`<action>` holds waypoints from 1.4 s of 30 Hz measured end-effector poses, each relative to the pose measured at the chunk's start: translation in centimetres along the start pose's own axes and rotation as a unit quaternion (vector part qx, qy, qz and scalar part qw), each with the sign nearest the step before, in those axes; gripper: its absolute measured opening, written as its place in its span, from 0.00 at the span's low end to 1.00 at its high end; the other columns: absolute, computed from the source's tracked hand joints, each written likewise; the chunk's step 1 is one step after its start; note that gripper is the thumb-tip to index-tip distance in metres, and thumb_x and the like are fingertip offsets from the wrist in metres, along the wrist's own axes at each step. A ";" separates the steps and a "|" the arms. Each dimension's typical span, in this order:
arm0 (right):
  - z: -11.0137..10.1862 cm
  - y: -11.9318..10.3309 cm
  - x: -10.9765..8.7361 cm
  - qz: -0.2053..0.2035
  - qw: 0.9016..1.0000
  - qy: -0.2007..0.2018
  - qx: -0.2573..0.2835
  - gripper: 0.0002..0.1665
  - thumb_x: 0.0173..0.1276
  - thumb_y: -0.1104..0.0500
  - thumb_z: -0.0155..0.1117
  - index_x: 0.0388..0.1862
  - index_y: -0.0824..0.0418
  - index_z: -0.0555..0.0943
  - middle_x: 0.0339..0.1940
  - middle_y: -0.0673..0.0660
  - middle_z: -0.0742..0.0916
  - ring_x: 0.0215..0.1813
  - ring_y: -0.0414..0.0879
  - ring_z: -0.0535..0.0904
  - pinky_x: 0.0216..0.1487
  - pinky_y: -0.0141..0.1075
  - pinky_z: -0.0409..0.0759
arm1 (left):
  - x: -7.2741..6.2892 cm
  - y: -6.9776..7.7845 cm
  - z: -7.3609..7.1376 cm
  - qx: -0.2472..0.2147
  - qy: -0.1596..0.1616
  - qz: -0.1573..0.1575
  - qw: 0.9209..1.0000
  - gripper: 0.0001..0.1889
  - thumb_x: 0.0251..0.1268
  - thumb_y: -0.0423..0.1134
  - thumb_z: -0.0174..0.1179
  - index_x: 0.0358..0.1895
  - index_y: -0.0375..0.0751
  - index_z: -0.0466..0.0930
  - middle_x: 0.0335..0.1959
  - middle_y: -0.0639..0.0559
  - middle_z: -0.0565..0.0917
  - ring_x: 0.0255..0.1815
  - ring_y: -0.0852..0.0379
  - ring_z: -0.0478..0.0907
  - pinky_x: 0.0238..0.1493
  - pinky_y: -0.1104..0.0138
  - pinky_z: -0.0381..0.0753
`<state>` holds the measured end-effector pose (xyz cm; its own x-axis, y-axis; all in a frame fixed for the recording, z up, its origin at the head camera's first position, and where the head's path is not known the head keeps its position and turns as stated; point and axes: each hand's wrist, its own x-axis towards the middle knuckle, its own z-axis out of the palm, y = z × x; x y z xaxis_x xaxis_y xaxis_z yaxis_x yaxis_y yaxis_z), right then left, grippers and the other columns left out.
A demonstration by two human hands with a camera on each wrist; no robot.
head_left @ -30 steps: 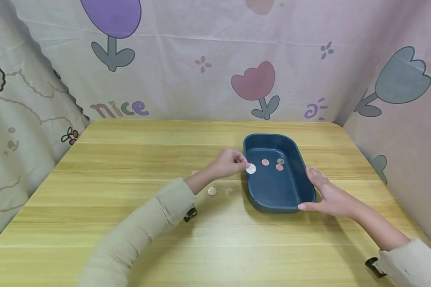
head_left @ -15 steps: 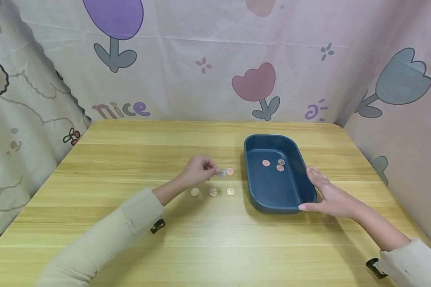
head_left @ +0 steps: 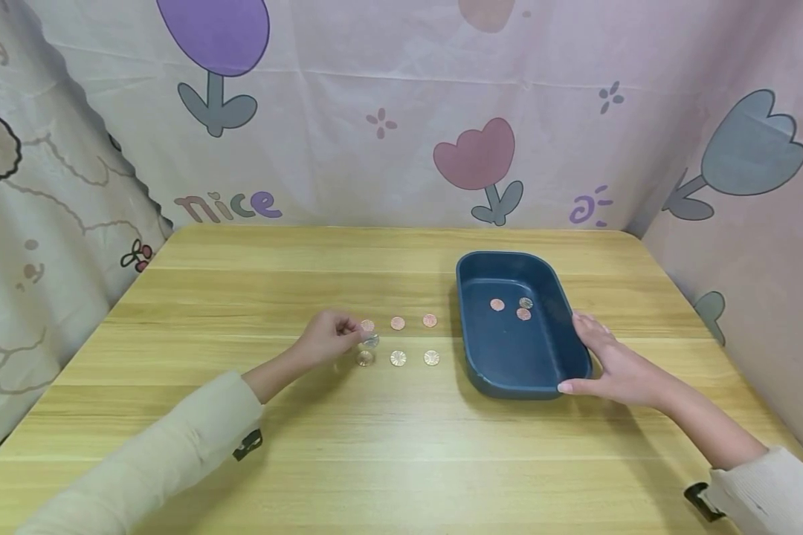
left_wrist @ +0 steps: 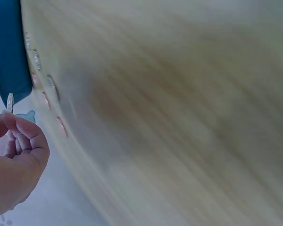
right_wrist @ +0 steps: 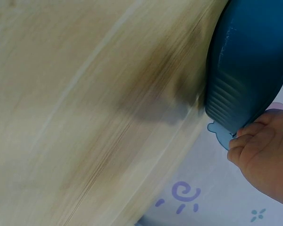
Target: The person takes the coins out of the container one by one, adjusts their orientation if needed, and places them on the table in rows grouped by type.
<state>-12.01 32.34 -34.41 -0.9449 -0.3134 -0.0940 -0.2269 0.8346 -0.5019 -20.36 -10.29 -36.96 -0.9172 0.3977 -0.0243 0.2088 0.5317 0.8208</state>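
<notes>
In the head view my left hand [head_left: 328, 339] pinches a silver coin [head_left: 371, 339] between thumb and fingertips, over the left end of two rows of coins. The far row is copper-coloured, with its middle coin [head_left: 398, 323] uncovered; the near row is pale gold, its middle coin [head_left: 398, 358] flat on the wood. The left wrist view shows the pinched coin [left_wrist: 10, 102] edge-on. To the right stands a deep blue tray [head_left: 502, 388] with rounded corners. My right hand [head_left: 618, 371] holds its near right corner, thumb at the near edge, fingers along the right side.
Inside the tray, toward its far end, lie two copper coins, one of them [head_left: 497, 305] apart, and a darker coin [head_left: 525, 303]. The wooden table [head_left: 375, 461] ends at a patterned curtain [head_left: 348, 163] behind, with more curtain at both sides.
My left hand has moved left with the silver coin, from the tray's left rim across the rows to their left end, uncovering coins on the table. My right hand and the tray stay put.
</notes>
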 end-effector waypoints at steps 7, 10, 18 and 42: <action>0.0 -0.1 0.0 0.012 1.000 -0.005 0.003 0.67 0.52 0.41 0.70 0.73 0.68 0.39 0.74 0.70 0.48 0.74 0.68 0.38 0.62 0.70 0.48 | -0.9 -1.3 -0.7 0.023 0.003 -0.034 0.999 0.09 0.61 0.35 0.58 0.32 0.30 0.79 0.18 0.47 0.77 0.17 0.62 0.67 0.17 0.77 0.65; 0.0 -0.2 -0.1 0.013 1.000 -0.006 0.005 0.67 0.52 0.40 0.69 0.74 0.68 0.39 0.74 0.70 0.47 0.74 0.68 0.38 0.62 0.70 0.47 | -1.2 -1.7 -0.9 0.026 0.006 -0.041 0.999 0.09 0.62 0.35 0.57 0.33 0.30 0.79 0.18 0.47 0.77 0.17 0.62 0.67 0.17 0.76 0.65; 0.1 -0.1 -0.1 0.010 1.000 -0.005 0.004 0.66 0.52 0.41 0.70 0.73 0.68 0.39 0.74 0.71 0.48 0.74 0.69 0.38 0.62 0.70 0.47 | -1.9 -2.3 -1.3 0.041 -0.004 -0.053 0.998 0.07 0.61 0.32 0.56 0.30 0.31 0.79 0.16 0.49 0.76 0.16 0.62 0.66 0.16 0.76 0.67; 0.1 -0.1 0.0 0.006 1.000 -0.003 0.000 0.66 0.52 0.41 0.70 0.73 0.69 0.40 0.74 0.71 0.49 0.73 0.70 0.40 0.62 0.70 0.48 | -2.8 -1.9 -2.8 0.112 -0.019 -0.129 0.985 0.14 0.60 0.31 0.57 0.16 0.33 0.74 0.15 0.49 0.79 0.14 0.64 0.66 0.20 0.76 0.67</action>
<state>-11.95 32.20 -34.42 -0.9466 -0.3050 -0.1047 -0.2148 0.8387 -0.5005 -19.13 -14.48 -36.82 -0.9373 0.2531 -0.2396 0.0446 0.7690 0.6377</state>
